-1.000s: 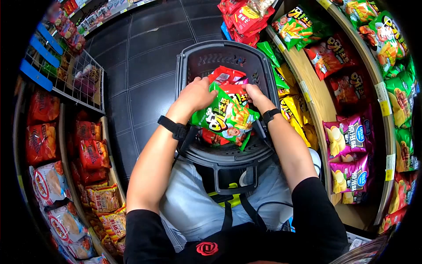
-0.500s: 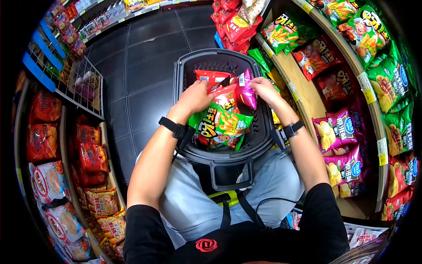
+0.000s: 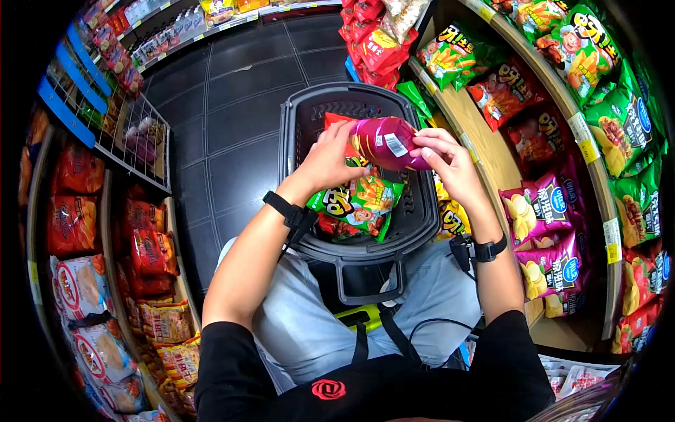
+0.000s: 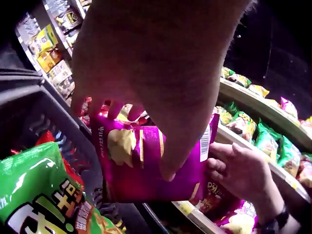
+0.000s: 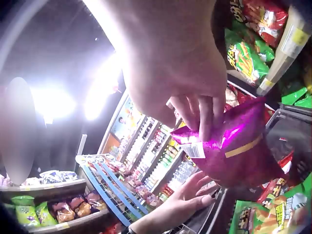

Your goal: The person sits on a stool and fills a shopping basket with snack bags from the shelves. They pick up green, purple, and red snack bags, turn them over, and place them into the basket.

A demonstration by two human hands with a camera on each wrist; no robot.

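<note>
A purple chip bag (image 3: 389,143) is held above the black basket (image 3: 290,126), its barcode side facing up. My left hand (image 3: 329,163) grips the bag's left end, thumb across one face and fingers behind it in the left wrist view. At the other end, my right hand (image 3: 453,165) pinches the edge beside the barcode; the right wrist view shows these fingers (image 5: 207,117) on the purple bag (image 5: 239,146). Below, a green bag (image 3: 365,204) lies in the basket with red packaging around it.
Shelves of green, red and purple chip bags (image 3: 552,271) stand at the right. Red and white snack packs (image 3: 77,225) fill the left shelves, near a wire rack (image 3: 137,137). Dark tiled floor (image 3: 235,91) lies beyond the basket, with red packets (image 3: 380,46) hanging ahead.
The purple bag has come up out of the basket and turned sideways. My left hand has moved from the red and green bags onto it; my right hand has shifted right and toward my body.
</note>
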